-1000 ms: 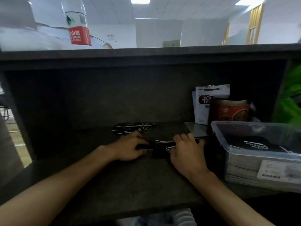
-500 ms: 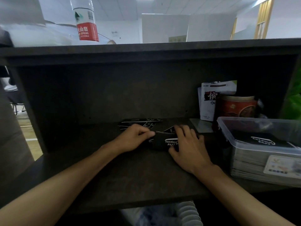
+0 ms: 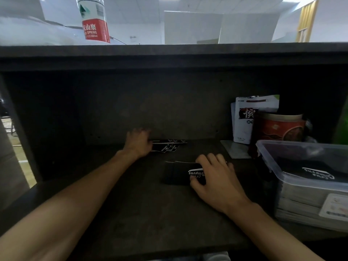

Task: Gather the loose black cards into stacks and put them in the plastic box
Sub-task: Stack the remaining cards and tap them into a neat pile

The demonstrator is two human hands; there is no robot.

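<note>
A small stack of black cards [image 3: 178,175] with white lettering lies on the dark shelf, under my right hand [image 3: 214,178], whose fingers curl over its right end with the thumb on its front edge. Farther back, loose black cards [image 3: 169,146] lie fanned against the shelf's rear wall. My left hand [image 3: 139,142] reaches to their left end and covers part of them; its fingers are blurred. The clear plastic box [image 3: 267,153] stands at the right with stacked black cards inside.
A red tin [image 3: 282,129] and a white pouch [image 3: 244,119] stand behind the box. A grey square plate [image 3: 235,149] lies beside them. A water bottle [image 3: 94,21] stands on the shelf's top board. The shelf's low ceiling overhangs the hands.
My left hand left the stack and moved back and left to the fanned loose cards. My right hand stays on the stack.
</note>
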